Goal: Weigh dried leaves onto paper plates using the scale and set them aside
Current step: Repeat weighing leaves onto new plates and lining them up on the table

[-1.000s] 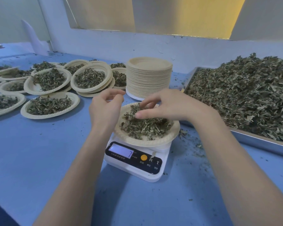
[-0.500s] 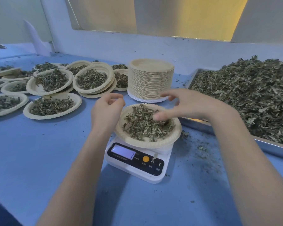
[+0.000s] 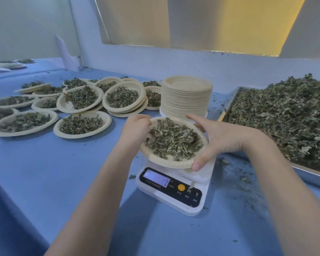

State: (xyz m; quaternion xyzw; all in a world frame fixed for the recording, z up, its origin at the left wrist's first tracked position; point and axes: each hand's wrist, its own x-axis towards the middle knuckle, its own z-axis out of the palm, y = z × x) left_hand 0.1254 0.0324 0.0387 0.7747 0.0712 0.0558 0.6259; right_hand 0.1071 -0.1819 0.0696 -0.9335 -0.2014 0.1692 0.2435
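Bare table left; plate stack and tray hem the scale.

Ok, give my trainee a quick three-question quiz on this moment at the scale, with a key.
1. True or false: both hands grip the rim of the plate of leaves over the scale.
2. Where does the stack of empty plates stand? A) behind the scale B) inside the metal tray C) left of the filled plates
3. Fill in: the bulk leaves lie in a tray on the person's ____ side.

Key: 1 true: left hand and right hand hold opposite edges. 2 A. 3 right.
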